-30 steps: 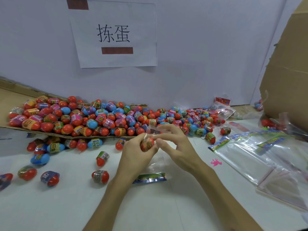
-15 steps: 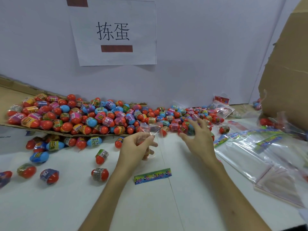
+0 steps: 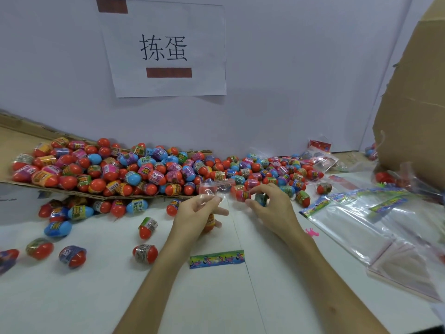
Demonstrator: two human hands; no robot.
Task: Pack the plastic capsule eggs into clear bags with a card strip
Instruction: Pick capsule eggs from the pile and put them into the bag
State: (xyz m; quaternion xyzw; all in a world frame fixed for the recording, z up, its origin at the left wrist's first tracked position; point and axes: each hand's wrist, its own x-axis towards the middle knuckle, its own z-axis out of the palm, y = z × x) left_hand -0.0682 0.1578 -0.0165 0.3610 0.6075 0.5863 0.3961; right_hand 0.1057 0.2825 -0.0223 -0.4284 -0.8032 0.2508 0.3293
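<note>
My left hand (image 3: 195, 213) pinches the mouth of a small clear bag (image 3: 212, 189) at the table's middle, with one orange egg (image 3: 210, 224) hanging inside it below my fingers. My right hand (image 3: 269, 208) is beside it, fingers curled round two capsule eggs, a red one (image 3: 242, 195) and a blue-green one (image 3: 261, 200). A big heap of red and blue capsule eggs (image 3: 144, 169) lies behind the hands. A colourful card strip (image 3: 216, 259) lies flat on the table between my forearms.
Loose eggs (image 3: 144, 253) are scattered at the left front. A stack of clear bags (image 3: 375, 227) and card strips (image 3: 315, 206) lies to the right. A cardboard box (image 3: 414, 112) stands at the far right; a cardboard sheet (image 3: 14, 141) holds up the heap at the left.
My right hand left the bag, reached into the heap and came back toward the bag holding two eggs. My left hand kept hold of the bag with one egg inside.
</note>
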